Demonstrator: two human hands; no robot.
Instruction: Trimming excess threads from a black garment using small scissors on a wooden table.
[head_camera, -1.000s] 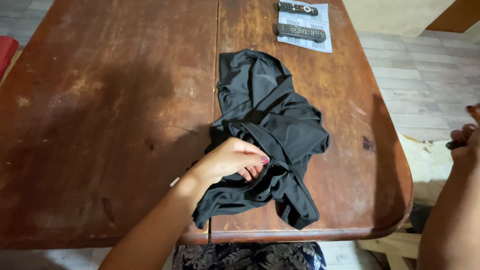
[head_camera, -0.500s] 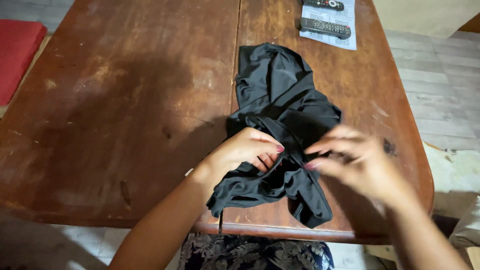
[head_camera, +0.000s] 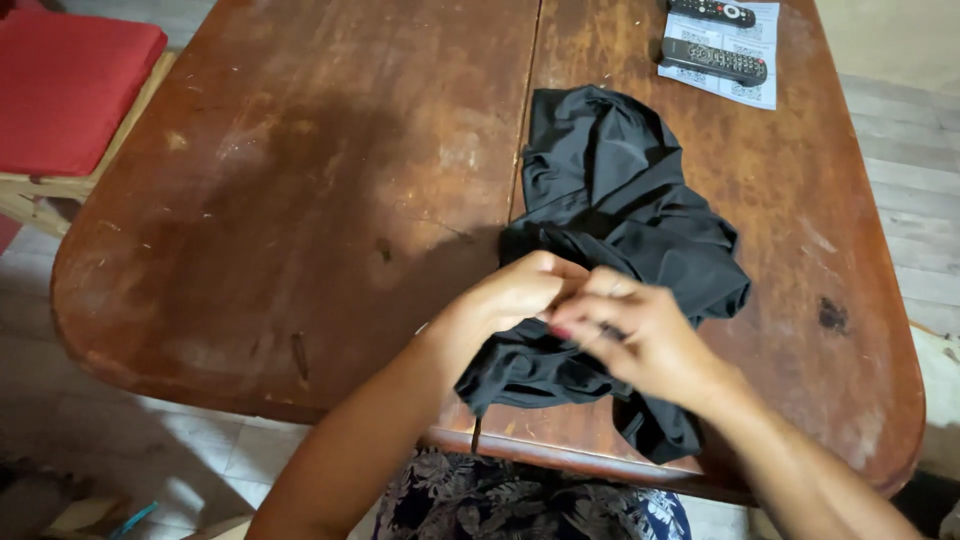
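Left hand (head_camera: 515, 292) and right hand (head_camera: 640, 335) meet, fingers curled, pinching a fold of the crumpled black fabric garment (head_camera: 620, 215) that lies beneath and beyond them on the worn brown wooden tabletop (head_camera: 300, 200). Far beyond the right hand, two black remote controls (head_camera: 714, 60) rest on a white paper sheet (head_camera: 765, 95).

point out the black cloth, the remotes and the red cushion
black cloth (head_camera: 610, 170), head view, its upper folded part
remotes (head_camera: 714, 60), head view, middle of the nearer one
red cushion (head_camera: 70, 95), head view, its top face
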